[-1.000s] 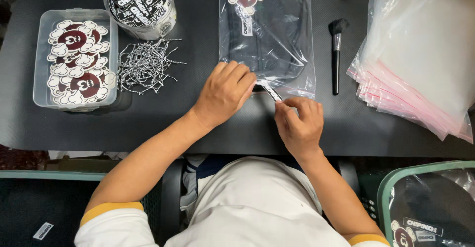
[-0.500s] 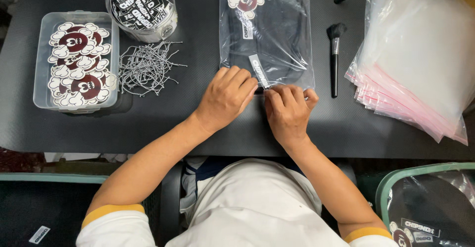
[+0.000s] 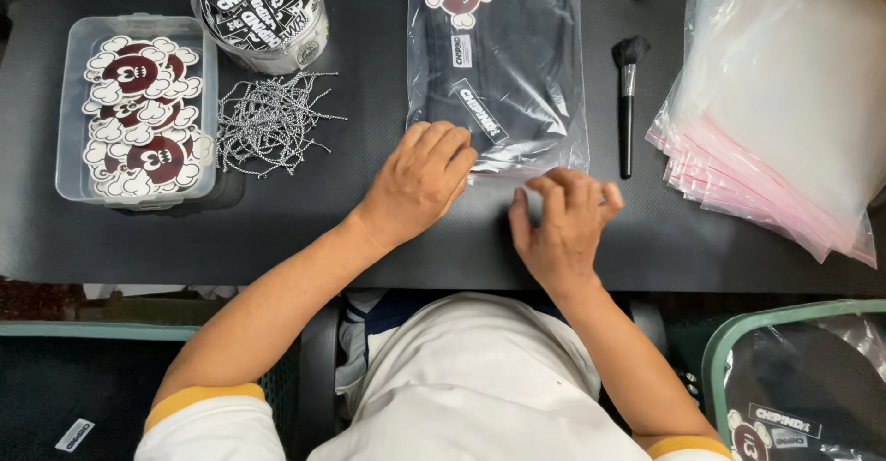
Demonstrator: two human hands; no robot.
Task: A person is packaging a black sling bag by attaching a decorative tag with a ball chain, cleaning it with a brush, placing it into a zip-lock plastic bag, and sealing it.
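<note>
A clear plastic bag [image 3: 517, 46] with a folded dark garment and a cartoon-shaped tag inside lies flat on the black table [image 3: 369, 230]. My left hand [image 3: 420, 179] lies palm down on the bag's near left corner and holds it in place. My right hand [image 3: 563, 226] is at the bag's near edge, toward its right end. Its fingertips are curled and pinch the thin sealing strip. Both forearms come in from the bottom of the view.
A stack of empty clear bags with pink strips [image 3: 784, 101] lies at the right, with a small black brush [image 3: 628, 101] beside the garment bag. At the left are a tray of cartoon tags [image 3: 138, 110], a round tub of labels [image 3: 263, 4], a pile of strings [image 3: 268, 119]. A green-rimmed bin [image 3: 803, 378] holds packed bags.
My right hand has slid to the right along the bag's near edge, from beside my left hand toward the right corner. My left hand has stayed on the bag.
</note>
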